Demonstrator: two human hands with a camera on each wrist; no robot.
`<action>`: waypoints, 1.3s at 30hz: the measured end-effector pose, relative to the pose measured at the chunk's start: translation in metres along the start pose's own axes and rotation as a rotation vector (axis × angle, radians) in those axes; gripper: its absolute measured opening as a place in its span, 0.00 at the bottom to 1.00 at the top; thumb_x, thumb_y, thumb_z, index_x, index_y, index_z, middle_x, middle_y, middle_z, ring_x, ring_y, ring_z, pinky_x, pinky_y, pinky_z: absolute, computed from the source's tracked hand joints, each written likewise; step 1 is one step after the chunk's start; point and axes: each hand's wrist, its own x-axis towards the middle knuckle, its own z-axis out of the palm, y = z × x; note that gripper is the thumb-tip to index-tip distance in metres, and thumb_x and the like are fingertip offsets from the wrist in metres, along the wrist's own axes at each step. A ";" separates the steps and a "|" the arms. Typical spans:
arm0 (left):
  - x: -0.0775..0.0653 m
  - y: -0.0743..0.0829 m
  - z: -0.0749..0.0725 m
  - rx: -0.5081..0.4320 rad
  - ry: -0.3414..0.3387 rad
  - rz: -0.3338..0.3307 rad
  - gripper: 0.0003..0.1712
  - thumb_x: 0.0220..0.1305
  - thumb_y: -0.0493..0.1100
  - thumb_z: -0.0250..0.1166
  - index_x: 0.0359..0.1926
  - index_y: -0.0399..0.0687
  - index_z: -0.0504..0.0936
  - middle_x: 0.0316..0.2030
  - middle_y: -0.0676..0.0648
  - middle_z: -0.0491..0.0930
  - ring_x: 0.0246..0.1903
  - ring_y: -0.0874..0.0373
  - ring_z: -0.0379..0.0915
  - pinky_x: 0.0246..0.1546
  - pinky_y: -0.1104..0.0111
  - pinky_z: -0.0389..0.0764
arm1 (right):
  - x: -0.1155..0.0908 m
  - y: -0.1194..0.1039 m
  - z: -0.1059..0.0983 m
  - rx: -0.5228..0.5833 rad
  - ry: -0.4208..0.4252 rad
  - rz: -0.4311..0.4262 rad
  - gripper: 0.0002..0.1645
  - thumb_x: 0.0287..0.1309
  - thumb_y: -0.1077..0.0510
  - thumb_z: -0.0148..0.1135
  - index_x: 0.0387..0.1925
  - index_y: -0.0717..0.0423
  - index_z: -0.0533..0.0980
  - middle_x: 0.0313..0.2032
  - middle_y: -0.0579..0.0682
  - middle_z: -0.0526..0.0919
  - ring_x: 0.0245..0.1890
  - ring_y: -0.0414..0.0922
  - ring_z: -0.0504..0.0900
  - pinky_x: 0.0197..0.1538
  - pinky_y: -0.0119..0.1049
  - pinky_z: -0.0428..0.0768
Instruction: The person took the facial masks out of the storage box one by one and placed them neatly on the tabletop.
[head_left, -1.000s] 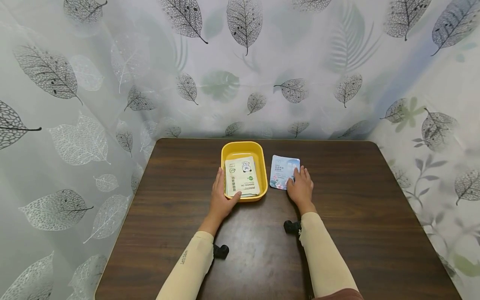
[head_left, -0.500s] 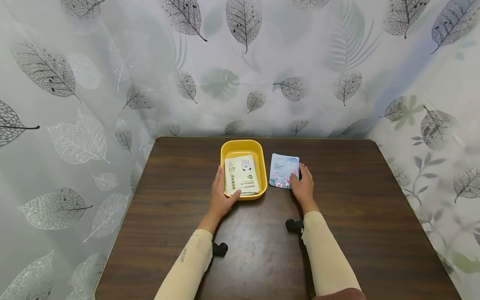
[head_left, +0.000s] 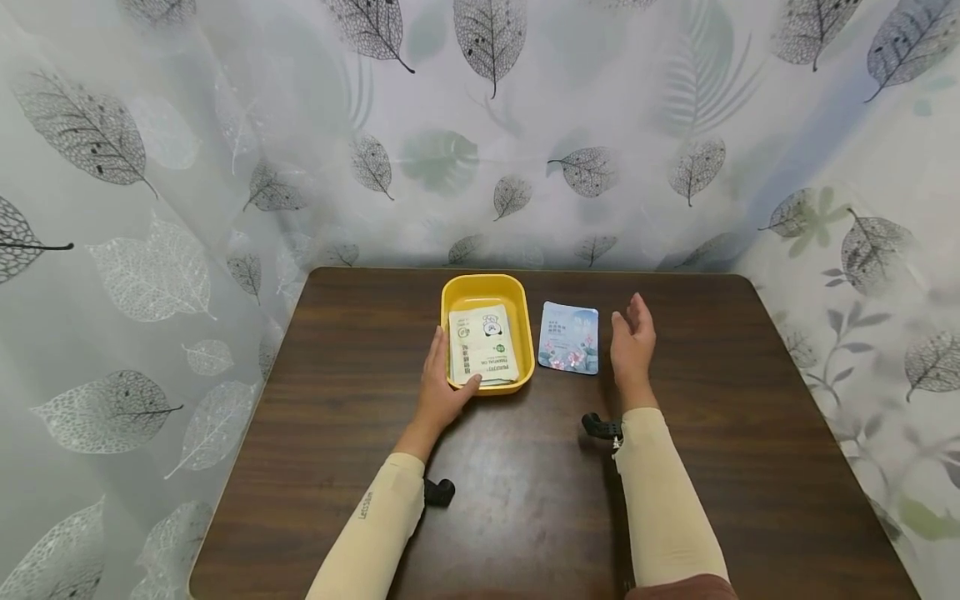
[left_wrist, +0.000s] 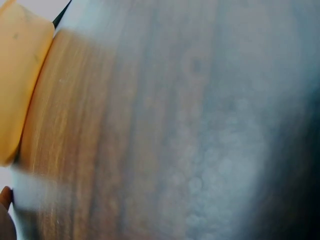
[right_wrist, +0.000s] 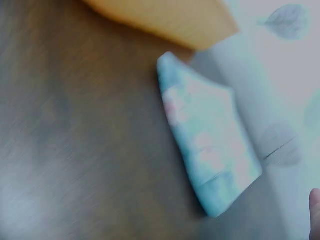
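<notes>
Left hand (head_left: 441,392): fingers straight, laid along the outer wall of a yellow tray (head_left: 483,288), thumb reaching over the near rim by the corner of the papery contents; no curl seen. Right hand (head_left: 632,346): fingers extended, thumb spread away, holding nothing. The tray, just right of the left fingers, is smooth, plastic-looking, a rounded rectangle with a rolled lip. Inside, next to the left thumb, lies a cream packet (head_left: 483,340), flat, matte and roughly rectangular, apparently atop at least one other (an edge shows beneath). Its print includes a black-and-white panda-like animal, green marks, Chinese characters and the words "ESSENTIAL OIL"; smaller lines are illegible. Left of the right fingers, near but apart from them, a pale blue pouch (head_left: 568,337) lies flat on the table (head_left: 337,375), between hand and tray. It is nearly square, with rounded corners, a slight sheen, pink blossoms along its lower part and Chinese lettering too small to read surely. The tabletop beneath both sets of fingers is dark brown with wood grain. Behind the left fingers, the cream left sleeve (head_left: 378,508) is stretchy-looking and lettered, seemingly "LetsSlim". Beyond all fingertips hangs a translucent whitish curtain (head_left: 442,217) printed with skeleton leaves.
</notes>
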 end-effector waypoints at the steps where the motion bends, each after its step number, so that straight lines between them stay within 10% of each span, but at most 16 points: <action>1: 0.000 0.000 -0.001 0.000 0.001 0.000 0.60 0.57 0.56 0.71 0.82 0.44 0.48 0.83 0.46 0.44 0.81 0.47 0.45 0.77 0.44 0.55 | 0.001 -0.007 0.002 0.015 -0.004 -0.016 0.37 0.75 0.53 0.53 0.80 0.46 0.54 0.80 0.46 0.55 0.80 0.44 0.54 0.80 0.48 0.57; 22: 0.000 0.000 -0.003 0.010 -0.012 -0.023 0.61 0.57 0.57 0.72 0.82 0.45 0.48 0.83 0.52 0.43 0.81 0.48 0.44 0.77 0.44 0.54 | -0.024 -0.099 0.075 -0.012 -0.282 -0.234 0.39 0.73 0.56 0.55 0.80 0.49 0.54 0.80 0.48 0.56 0.80 0.45 0.55 0.80 0.43 0.56; 39: 0.001 -0.001 -0.001 0.012 0.011 0.015 0.60 0.56 0.57 0.71 0.81 0.40 0.50 0.83 0.49 0.44 0.80 0.45 0.46 0.77 0.45 0.55 | -0.049 -0.047 0.137 -0.238 -0.429 -0.034 0.41 0.70 0.52 0.59 0.80 0.44 0.56 0.79 0.51 0.58 0.80 0.53 0.57 0.79 0.53 0.59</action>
